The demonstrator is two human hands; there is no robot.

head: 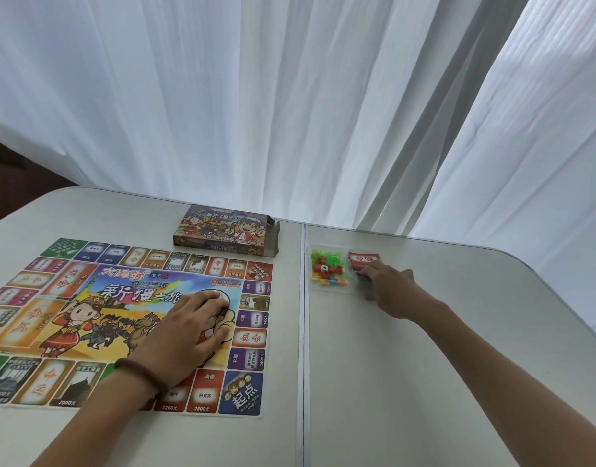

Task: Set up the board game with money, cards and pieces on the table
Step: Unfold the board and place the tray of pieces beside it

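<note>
Board (87,318) lies left on the counter (424,382) under the flat left hand (192,328), box (225,229) beyond; right hand (392,288) touches bagged cards (363,258) beside pieces (326,267), grip unclear.

A printed game board (121,318) is spread flat on the left of the white bench (424,365), and the left hand (192,328), with a dark bracelet (141,375) at its wrist, is pressed flat on it. The game box (222,229) is seen just beyond the board. To the right, a clear bag of coloured plastic pieces (326,267) lies beside red cards (364,257), which are touched by the right hand (387,284); its grip is blurred. A white curtain (289,96) hangs behind.
</note>
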